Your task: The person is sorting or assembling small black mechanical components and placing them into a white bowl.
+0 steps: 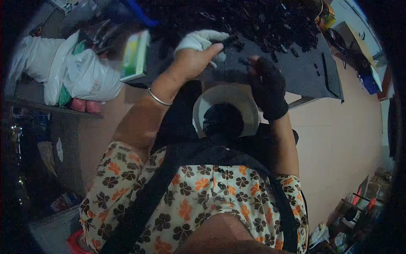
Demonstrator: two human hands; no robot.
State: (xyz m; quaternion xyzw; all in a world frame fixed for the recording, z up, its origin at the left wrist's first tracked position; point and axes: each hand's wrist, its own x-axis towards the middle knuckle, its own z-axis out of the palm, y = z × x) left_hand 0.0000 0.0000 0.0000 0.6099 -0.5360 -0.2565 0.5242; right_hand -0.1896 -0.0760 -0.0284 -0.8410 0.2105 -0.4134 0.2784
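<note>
My left hand [196, 50], in a white glove that leaves the thumb bare, pinches a small black part [230, 41] between thumb and fingers over the dark table. To its right is my right hand [270, 86], in a black fingerless glove, its fingertips closed on another small dark piece [244, 62]. The two pieces are apart, and both are too dark to name more exactly. Beyond my hands, a wide heap of small black parts [270, 25] covers the far side of the table. Below them, a pale round bucket [252, 111] stands at my lap with something black inside.
A green and white box [136, 57] stands on the table left of my left forearm. White plastic sacks [91, 76] fill a surface at the left. The dark table [313, 78] ends at the right above the pale floor [338, 139]. Racks with assorted items [353, 211] stand lower right.
</note>
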